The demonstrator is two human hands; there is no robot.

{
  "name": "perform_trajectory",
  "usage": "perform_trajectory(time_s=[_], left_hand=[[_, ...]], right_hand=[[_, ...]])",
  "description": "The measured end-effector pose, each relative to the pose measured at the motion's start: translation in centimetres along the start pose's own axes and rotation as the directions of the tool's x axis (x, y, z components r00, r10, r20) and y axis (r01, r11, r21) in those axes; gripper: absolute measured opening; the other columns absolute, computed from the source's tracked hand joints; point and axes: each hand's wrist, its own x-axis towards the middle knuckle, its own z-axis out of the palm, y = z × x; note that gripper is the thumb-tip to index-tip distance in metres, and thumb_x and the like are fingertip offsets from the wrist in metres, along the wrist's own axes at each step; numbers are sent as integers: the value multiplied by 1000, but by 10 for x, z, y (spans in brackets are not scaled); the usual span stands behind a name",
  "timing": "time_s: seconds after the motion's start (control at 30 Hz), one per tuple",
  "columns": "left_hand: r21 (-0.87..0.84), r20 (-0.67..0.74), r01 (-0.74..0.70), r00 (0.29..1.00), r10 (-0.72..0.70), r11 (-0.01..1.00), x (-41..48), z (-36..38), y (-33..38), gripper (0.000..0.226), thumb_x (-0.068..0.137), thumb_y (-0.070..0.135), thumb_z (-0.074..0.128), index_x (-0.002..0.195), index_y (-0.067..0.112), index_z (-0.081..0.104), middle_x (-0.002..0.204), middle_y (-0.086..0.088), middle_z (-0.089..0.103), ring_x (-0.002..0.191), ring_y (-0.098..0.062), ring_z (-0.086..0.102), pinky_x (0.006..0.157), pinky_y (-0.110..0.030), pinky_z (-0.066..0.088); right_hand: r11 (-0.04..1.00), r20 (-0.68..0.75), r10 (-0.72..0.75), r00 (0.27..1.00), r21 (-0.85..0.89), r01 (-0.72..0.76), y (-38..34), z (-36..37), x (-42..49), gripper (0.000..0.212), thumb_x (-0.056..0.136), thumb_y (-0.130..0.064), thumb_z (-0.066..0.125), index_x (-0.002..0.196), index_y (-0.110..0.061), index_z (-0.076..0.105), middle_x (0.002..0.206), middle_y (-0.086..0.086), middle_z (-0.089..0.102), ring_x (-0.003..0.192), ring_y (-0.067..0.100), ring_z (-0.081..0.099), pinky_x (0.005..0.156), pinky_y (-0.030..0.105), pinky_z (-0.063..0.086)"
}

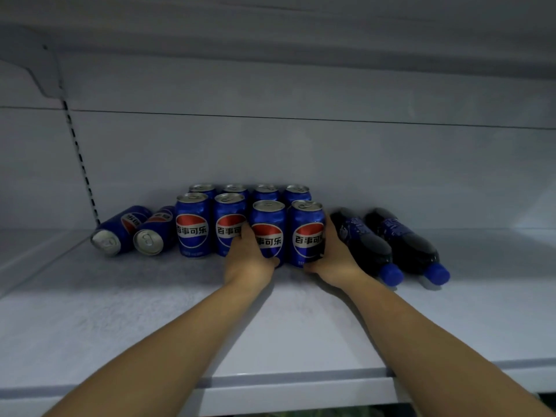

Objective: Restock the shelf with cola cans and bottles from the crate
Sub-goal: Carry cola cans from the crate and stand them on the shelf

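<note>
Several blue cola cans stand upright in two rows on the white shelf [126, 320]. My left hand [248, 260] is wrapped around the front cola can [270, 228], third from the left. My right hand [334, 260] grips the can beside it, the rightmost front can [307, 233]. Both of these cans stand on the shelf, slightly forward of the other two front cans [192, 225]. Two cans lie on their sides at the left [123, 230]. Two dark cola bottles with blue caps lie on their sides at the right [365, 245]. The crate is not in view.
The shelf's back wall [301, 152] is close behind the back row of cans. A slotted upright rail [81, 164] runs down the left side. The shelf above [270, 40] hangs low overhead. The shelf's front edge [301, 383] runs below my forearms.
</note>
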Motion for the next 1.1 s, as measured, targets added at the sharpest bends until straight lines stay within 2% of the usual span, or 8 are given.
perform_trajectory(time_s=[0.1, 0.27, 0.33, 0.43, 0.6, 0.7, 0.87, 1.1], left_hand=[[118, 1, 31, 1000, -31, 993, 5, 3, 9, 96, 80, 31, 71, 150, 12, 8, 151, -14, 25, 130, -31, 41, 101, -39, 41], [348, -48, -50, 996, 70, 936, 11, 9, 14, 92, 89, 39, 59, 149, 7, -4, 143, -15, 39, 121, -29, 51, 91, -39, 46], [335, -59, -64, 994, 88, 940, 14, 11, 12, 91, 91, 36, 57, 149, 11, -9, 141, -15, 40, 119, -29, 52, 90, -39, 47], [273, -74, -54, 994, 77, 960, 17, 15, 10, 91, 92, 30, 57, 149, 14, -12, 148, -17, 27, 120, -31, 51, 92, -39, 47], [259, -114, -64, 989, 96, 964, 18, 16, 7, 91, 92, 25, 57, 148, 18, -15, 149, -17, 21, 116, -33, 53, 90, -39, 48], [271, -113, -105, 984, 140, 957, 16, 16, 4, 90, 94, 24, 54, 147, 26, -19, 146, -17, 26, 111, -33, 55, 88, -40, 48], [348, -117, -98, 982, 147, 932, 16, 16, 2, 89, 95, 32, 50, 145, 27, -24, 149, -14, 25, 110, -30, 57, 82, -38, 49], [259, -113, -110, 983, 143, 960, 12, 17, 0, 87, 95, 27, 49, 145, 30, -22, 153, -14, 19, 113, -29, 55, 88, -38, 49]], right_hand=[[996, -4, 39, 999, -82, -40, 2, 2, 14, 94, 77, -10, 72, 147, -27, 11, 131, 0, 52, 117, 21, 53, 90, 26, 40], [994, -5, 30, 1000, -109, -30, 6, 0, 30, 95, 78, -12, 72, 147, -23, 8, 138, 6, 49, 122, 23, 51, 92, 24, 36], [997, -11, 16, 1000, -78, -16, 9, 1, 33, 96, 77, -7, 71, 148, -23, 9, 139, 5, 48, 125, 22, 49, 93, 24, 35], [999, -15, -17, 1000, -37, 16, 15, 4, 35, 95, 77, -3, 69, 149, -24, 10, 139, 3, 48, 125, 21, 48, 95, 23, 37], [999, 2, -39, 999, -2, 39, 19, 6, 38, 98, 77, -6, 70, 150, -26, 8, 139, 3, 49, 124, 20, 50, 104, 35, 41], [999, 18, -36, 999, 3, 36, 19, 7, 37, 98, 79, -9, 70, 150, -25, 5, 142, 2, 46, 127, 19, 47, 105, 30, 38], [999, 41, -26, 999, 29, 25, 18, 5, 32, 96, 82, -9, 68, 151, -24, 1, 146, 2, 41, 130, 18, 43, 99, 21, 32], [999, 34, -30, 999, 38, 29, 19, 5, 31, 88, 83, -6, 66, 150, -21, 10, 144, 3, 43, 130, 17, 44, 96, 18, 31]])
